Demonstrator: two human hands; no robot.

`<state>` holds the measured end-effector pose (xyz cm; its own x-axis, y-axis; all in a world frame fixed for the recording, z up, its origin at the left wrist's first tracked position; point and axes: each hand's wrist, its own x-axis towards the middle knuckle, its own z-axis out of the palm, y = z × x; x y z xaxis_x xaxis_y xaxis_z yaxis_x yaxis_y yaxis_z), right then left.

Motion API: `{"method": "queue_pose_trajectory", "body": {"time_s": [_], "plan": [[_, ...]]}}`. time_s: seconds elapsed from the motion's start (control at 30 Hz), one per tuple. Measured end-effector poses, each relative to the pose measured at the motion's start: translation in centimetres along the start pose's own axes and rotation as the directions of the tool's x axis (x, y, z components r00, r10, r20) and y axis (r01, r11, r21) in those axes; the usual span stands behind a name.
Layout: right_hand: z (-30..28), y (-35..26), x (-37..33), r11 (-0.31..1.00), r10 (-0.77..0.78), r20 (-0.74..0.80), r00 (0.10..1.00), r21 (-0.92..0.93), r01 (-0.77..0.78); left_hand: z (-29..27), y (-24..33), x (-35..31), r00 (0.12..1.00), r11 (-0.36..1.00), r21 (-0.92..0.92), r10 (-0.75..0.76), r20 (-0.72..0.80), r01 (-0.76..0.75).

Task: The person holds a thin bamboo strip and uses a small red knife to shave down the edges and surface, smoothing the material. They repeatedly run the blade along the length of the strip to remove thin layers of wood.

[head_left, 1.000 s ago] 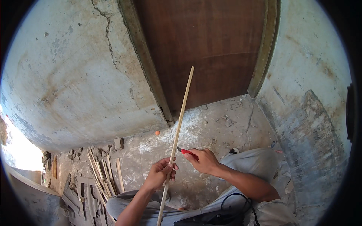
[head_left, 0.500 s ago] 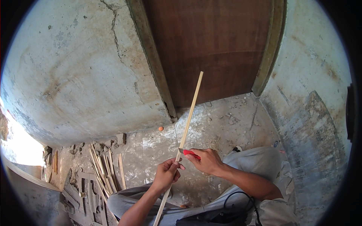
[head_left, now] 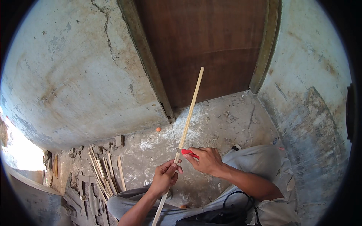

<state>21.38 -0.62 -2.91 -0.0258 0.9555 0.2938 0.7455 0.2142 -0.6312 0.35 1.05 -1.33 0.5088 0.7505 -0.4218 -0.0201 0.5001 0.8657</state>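
Observation:
A long, pale wooden strip (head_left: pixel 191 107) slants up from my lap toward the brown door. My left hand (head_left: pixel 165 176) is closed around its lower part, thumb along the wood. In my right hand (head_left: pixel 206 159) is a red-handled utility knife (head_left: pixel 190 153), fingers wrapped round the handle. Its short blade lies across the strip just above my left fingers, touching or almost touching the wood.
Several loose wooden strips (head_left: pixel 103 171) lie in a pile left of my knee, beside a dusty grey slotted panel (head_left: pixel 90 199). Stone rubble (head_left: pixel 120 141) lies along the cracked wall (head_left: pixel 75 83). A small orange ball-like thing (head_left: pixel 158 129) rests on the floor. A brown door (head_left: pixel 207 45) stands ahead.
The knife blade has shifted slightly down and left along the strip, with the right hand. The left hand keeps its grip. The whole view has tilted a little.

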Motion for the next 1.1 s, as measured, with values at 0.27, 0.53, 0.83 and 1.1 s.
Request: {"method": "queue_pose_trajectory", "body": {"time_s": [0.27,0.53,0.83,1.1], "plan": [[0.3,0.2,0.1,1.000,-0.002,-0.010,1.000,-0.025,0.002,0.2,-0.3,-0.3,1.000,1.000,0.010,0.023,-0.016,-0.023],[-0.5,0.5,1.0,0.997,0.068,-0.036,0.997,-0.043,-0.070,0.4,-0.3,-0.7,0.999,0.998,0.053,0.041,-0.022,-0.040],[-1.2,0.7,1.4,0.997,0.071,-0.033,0.997,-0.022,-0.072,0.4,0.0,-1.4,0.999,0.996,0.085,0.042,-0.020,-0.040],[-1.2,1.2,1.5,0.996,0.076,-0.052,0.996,-0.042,-0.078,0.3,-0.4,-1.8,0.999,0.994,0.094,0.051,-0.006,-0.050]]}}
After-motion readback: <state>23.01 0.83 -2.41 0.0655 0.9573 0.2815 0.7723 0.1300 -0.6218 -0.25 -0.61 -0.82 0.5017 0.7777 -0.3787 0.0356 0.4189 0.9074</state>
